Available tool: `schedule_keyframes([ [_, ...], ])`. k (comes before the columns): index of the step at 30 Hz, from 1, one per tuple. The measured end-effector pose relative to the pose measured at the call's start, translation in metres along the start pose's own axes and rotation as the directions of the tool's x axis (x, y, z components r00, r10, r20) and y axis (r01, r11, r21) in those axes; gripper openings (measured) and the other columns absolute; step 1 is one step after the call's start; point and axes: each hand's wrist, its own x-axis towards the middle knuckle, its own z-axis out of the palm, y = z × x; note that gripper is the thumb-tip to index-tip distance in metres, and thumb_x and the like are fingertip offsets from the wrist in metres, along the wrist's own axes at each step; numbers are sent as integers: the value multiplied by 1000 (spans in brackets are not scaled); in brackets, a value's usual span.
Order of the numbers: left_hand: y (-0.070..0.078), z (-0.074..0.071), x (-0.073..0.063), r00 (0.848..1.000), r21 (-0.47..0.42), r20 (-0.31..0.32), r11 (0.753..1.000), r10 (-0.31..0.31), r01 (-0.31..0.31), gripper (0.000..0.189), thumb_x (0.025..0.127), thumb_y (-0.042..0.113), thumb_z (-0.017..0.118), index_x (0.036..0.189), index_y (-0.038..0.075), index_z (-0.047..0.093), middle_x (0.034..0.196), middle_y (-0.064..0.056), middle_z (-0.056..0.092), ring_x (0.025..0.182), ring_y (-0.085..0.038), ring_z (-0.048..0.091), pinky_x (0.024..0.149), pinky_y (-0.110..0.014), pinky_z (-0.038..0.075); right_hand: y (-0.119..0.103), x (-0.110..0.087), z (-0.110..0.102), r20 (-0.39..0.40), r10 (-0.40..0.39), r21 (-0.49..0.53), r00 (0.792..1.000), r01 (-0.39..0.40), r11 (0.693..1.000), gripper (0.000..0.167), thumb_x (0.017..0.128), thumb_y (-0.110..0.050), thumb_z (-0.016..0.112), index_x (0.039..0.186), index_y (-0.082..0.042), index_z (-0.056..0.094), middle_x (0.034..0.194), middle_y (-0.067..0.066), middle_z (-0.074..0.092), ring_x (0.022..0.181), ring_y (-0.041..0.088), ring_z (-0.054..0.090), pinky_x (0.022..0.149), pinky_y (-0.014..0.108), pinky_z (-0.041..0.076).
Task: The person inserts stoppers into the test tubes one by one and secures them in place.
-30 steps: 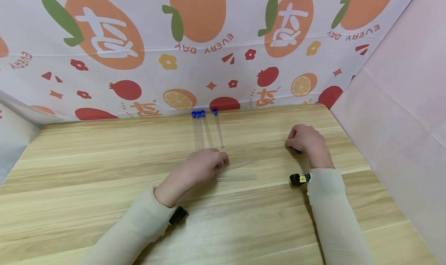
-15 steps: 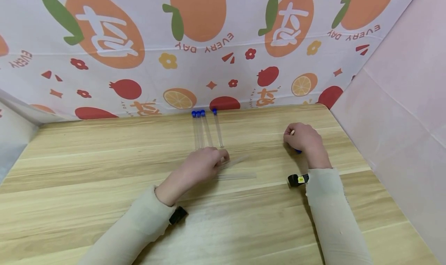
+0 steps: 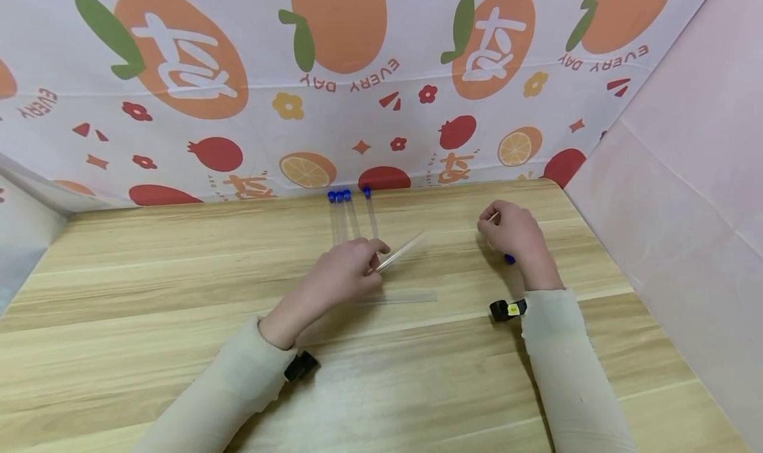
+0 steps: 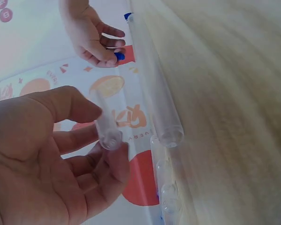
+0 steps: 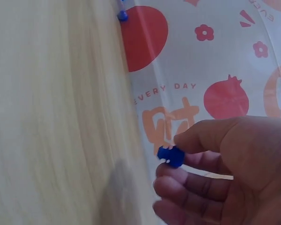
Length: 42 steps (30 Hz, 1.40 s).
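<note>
My left hand (image 3: 342,274) pinches a clear test tube (image 3: 402,251) between thumb and fingers, its far end tilted up and to the right. In the left wrist view the tube's rounded end (image 4: 112,140) shows between the fingertips. At the right, my right hand (image 3: 515,234) pinches a small blue cap (image 5: 172,155) between thumb and fingers, above the table. A second blue cap (image 3: 509,258) lies on the table, just beneath that hand. Below the left hand, another clear tube (image 3: 408,297) without a cap lies crosswise, its left end hidden.
Several tubes with blue caps (image 3: 340,197) lie at the back of the wooden table (image 3: 179,294), capped ends toward the fruit-patterned cloth (image 3: 250,95). One capped tube (image 3: 371,214) lies slightly apart on the right. A pale pink cloth wall (image 3: 685,161) borders the right side.
My left hand has lifted the tube off the table and tilted its far end upward. My right hand has moved slightly up and left, away from the blue cap on the table.
</note>
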Motion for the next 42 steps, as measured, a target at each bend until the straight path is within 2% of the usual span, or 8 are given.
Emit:
schedule_keyframes([
  [6,-3,-4,3,999,-250,43,968,13,-2,38,87,7,62,124,0,65,90,-2,63,70,-14,53,58,-27,46,-5,2,0,-110,-70,121,991,84,989,21,98,-26,60,107,-10,68,97,10,70,83,25,61,68,35,49],
  [8,-5,-5,3,995,-373,90,928,33,2,34,91,6,59,124,-3,64,92,-5,62,70,-14,54,57,-27,48,-8,3,0,-127,-85,177,988,107,978,20,98,-25,61,108,-10,70,96,10,71,83,24,62,67,33,50],
  [11,-9,-5,4,985,-557,163,829,55,46,32,95,4,55,125,-6,60,96,-12,59,69,-16,54,56,-29,50,-12,4,1,-115,-91,318,989,124,940,22,99,-24,61,112,-8,71,98,11,72,85,23,67,71,27,56],
  [13,-10,-5,5,977,-645,203,760,66,82,34,95,3,52,127,-7,57,101,-18,59,72,-20,57,58,-30,51,-15,5,1,-80,-86,469,993,113,876,24,100,-21,62,115,-5,70,103,13,71,87,22,69,75,25,60],
  [20,-16,-5,7,949,-815,294,548,111,189,40,102,5,45,140,-6,44,120,-25,66,99,-35,66,75,-33,58,-28,5,1,71,-143,837,987,19,547,31,99,-13,63,124,4,62,110,15,69,92,20,73,84,32,59],
  [30,-15,-3,7,916,-918,363,234,173,320,48,102,4,45,149,5,38,127,-27,60,98,-25,70,94,-47,56,-44,-2,8,156,-192,951,969,-95,294,26,96,-5,65,119,6,63,105,15,71,93,21,73,85,33,59],
  [33,-13,-1,8,911,-916,375,219,169,336,44,103,7,48,146,6,41,128,-24,60,99,-24,70,92,-45,57,-50,-4,12,179,-200,951,963,-118,285,31,97,-4,64,124,10,58,108,14,71,95,21,72,86,33,58],
  [42,-8,6,9,893,-900,400,274,207,339,37,106,11,47,141,5,43,108,-10,67,87,-21,70,86,-45,59,-59,-10,19,157,-232,949,960,-82,304,19,98,-4,62,116,2,63,105,11,70,94,20,72,85,33,59],
])
